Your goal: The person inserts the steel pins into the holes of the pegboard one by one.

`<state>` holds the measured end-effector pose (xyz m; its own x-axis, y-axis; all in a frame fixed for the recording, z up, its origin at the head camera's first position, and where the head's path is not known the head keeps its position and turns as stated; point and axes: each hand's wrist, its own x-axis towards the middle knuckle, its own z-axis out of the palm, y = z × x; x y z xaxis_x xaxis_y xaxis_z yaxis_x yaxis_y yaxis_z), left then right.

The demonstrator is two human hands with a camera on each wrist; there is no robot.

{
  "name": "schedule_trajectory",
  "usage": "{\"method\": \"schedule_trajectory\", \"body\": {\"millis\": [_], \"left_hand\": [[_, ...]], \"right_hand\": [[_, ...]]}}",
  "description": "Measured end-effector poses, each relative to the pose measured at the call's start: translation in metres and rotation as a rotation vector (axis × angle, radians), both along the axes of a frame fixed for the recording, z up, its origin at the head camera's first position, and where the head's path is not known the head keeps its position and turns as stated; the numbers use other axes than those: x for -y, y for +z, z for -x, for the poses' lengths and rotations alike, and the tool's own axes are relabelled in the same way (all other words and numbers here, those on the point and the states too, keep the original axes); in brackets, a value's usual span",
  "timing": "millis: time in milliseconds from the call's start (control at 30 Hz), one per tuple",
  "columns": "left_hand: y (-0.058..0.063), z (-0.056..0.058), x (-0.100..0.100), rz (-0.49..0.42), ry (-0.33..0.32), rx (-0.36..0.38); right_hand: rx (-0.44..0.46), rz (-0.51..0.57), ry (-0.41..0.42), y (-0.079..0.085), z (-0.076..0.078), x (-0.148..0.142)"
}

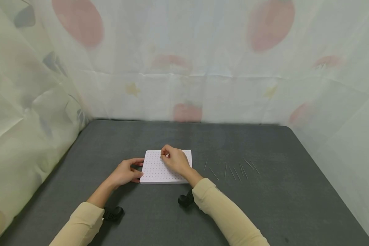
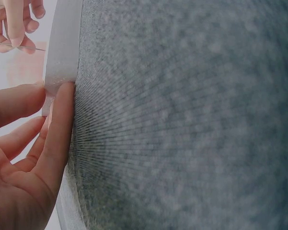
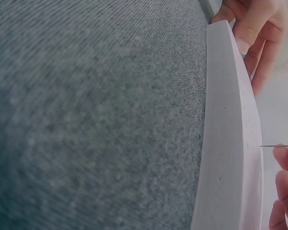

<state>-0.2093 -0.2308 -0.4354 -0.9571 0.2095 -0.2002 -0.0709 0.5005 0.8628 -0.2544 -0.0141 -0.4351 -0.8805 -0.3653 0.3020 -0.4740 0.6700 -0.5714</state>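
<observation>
A white board [image 1: 155, 172] with rows of small holes lies flat on the dark table. My left hand [image 1: 126, 172] holds its left edge, the thumb near the front corner and the other fingers along the side. Over the upper middle of the board, my right hand [image 1: 176, 162] pinches a thin metal needle [image 3: 270, 145] between thumb and fingertip. In the right wrist view the needle points straight at the board's face, its tip right at the holes. The left wrist view also shows the needle [image 2: 38, 49], partly hidden by the fingers.
Several more thin needles lie loose on the table right of the board, among them one needle [image 1: 214, 173] near its edge. Black wrist devices sit under both forearms, such as the left device [image 1: 113, 214]. A patterned curtain [image 1: 227, 99] hangs behind the table.
</observation>
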Motion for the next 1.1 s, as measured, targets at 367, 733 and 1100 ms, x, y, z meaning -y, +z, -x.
{"method": "schedule_trajectory", "body": {"millis": [367, 733, 1100], "left_hand": [[0.0, -0.0004, 0.0006, -0.017, -0.004, -0.001], [0.001, -0.0008, 0.0017, -0.027, -0.001, 0.007], [0.0014, -0.0011, 0.0007, -0.012, 0.001, 0.009]], "right_hand": [[-0.01, -0.047, 0.016, -0.001, -0.0017, 0.0027], [-0.017, -0.077, 0.016, -0.0034, -0.0003, 0.0054], [0.011, -0.11, 0.038, 0.0031, -0.0009, 0.0008]]}}
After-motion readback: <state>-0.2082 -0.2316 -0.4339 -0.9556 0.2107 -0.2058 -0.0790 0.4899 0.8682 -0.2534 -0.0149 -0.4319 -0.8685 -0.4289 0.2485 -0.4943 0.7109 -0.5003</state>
